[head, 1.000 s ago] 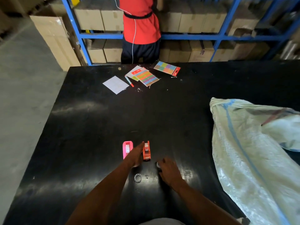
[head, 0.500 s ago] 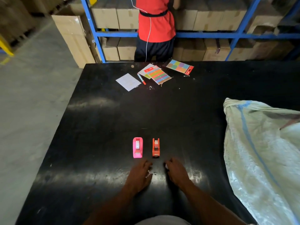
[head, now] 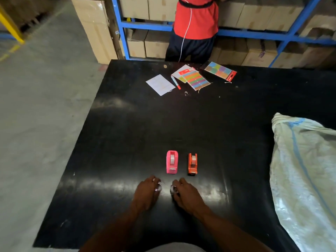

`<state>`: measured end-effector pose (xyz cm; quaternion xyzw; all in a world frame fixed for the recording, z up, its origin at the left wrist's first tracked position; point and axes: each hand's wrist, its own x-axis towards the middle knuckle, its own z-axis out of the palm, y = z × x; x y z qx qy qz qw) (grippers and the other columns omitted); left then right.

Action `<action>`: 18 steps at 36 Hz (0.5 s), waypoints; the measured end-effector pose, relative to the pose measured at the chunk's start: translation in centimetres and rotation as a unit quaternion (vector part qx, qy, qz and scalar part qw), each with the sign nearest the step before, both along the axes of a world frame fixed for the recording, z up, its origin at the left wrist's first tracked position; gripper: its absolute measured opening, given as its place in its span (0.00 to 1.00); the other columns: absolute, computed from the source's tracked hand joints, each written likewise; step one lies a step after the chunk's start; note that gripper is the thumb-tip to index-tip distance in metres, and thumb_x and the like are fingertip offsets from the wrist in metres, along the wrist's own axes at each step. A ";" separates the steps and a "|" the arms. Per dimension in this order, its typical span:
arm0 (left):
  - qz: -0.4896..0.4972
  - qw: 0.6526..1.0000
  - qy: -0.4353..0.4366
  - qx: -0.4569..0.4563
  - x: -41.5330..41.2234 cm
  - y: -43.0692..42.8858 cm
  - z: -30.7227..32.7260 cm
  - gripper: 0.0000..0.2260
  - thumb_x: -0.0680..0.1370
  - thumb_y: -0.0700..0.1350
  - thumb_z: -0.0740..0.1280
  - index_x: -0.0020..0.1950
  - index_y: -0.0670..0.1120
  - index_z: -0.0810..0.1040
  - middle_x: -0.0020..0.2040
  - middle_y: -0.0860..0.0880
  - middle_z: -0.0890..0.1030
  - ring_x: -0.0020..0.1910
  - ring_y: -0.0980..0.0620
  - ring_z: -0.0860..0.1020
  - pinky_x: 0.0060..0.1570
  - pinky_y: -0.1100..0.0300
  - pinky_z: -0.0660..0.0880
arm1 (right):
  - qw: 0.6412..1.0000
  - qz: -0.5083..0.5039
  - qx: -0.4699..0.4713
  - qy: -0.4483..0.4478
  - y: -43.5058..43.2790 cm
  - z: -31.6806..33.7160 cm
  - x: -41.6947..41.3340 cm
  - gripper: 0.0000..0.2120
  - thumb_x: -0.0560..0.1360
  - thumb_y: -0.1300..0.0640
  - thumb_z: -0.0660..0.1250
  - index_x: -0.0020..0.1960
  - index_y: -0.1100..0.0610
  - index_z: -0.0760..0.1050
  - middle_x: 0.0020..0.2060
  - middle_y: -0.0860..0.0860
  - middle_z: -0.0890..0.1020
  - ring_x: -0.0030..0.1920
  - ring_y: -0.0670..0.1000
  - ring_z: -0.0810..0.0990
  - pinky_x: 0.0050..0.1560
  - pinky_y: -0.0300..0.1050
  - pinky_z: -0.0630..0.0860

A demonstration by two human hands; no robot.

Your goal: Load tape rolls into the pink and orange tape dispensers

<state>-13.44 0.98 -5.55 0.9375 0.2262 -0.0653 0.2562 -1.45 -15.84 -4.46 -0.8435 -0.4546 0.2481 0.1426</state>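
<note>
Hands (head: 145, 194) (head: 187, 196) palm-down on table (head: 127, 142), just before dispensers (head: 172, 162).

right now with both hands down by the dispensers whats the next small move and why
Probably lift both hands clear. The pink dispenser and orange dispenser each already show a tape roll seated, and the left hand and right hand rest on the table short of them, touching neither.

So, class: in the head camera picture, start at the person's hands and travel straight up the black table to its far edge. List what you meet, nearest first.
left hand and right hand → pink tape dispenser and orange tape dispenser, side by side → white paper sheet → colourful sticker pack
</note>
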 end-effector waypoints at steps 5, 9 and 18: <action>0.077 0.997 -0.019 -0.017 -1.6 6.6 0.7 0.12 0.77 0.51 0.66 0.58 0.49 0.77 0.58 0.47 0.80 0.56 0.45 0.79 0.53 0.56 0.74 | 0.999 -0.023 0.011 -0.020 6.8 0.7 -1.2 0.12 0.82 0.49 0.57 0.61 0.52 0.72 0.59 0.54 0.77 0.50 0.57 0.81 0.47 0.50 0.77; 0.085 0.995 0.002 -0.057 0.0 9.9 1.1 0.12 0.77 0.51 0.66 0.59 0.49 0.77 0.59 0.46 0.77 0.56 0.44 0.79 0.53 0.54 0.74 | 0.997 -0.058 -0.023 -0.041 11.2 1.0 -0.5 0.10 0.82 0.59 0.57 0.57 0.56 0.76 0.55 0.54 0.80 0.51 0.55 0.82 0.46 0.47 0.77; 0.049 0.995 0.041 -0.079 4.0 12.4 -0.1 0.15 0.76 0.46 0.68 0.63 0.47 0.75 0.63 0.45 0.74 0.61 0.43 0.76 0.58 0.52 0.73 | 0.988 -0.074 -0.123 -0.064 16.2 0.1 0.6 0.13 0.77 0.68 0.61 0.59 0.59 0.77 0.60 0.58 0.77 0.57 0.58 0.80 0.52 0.51 0.77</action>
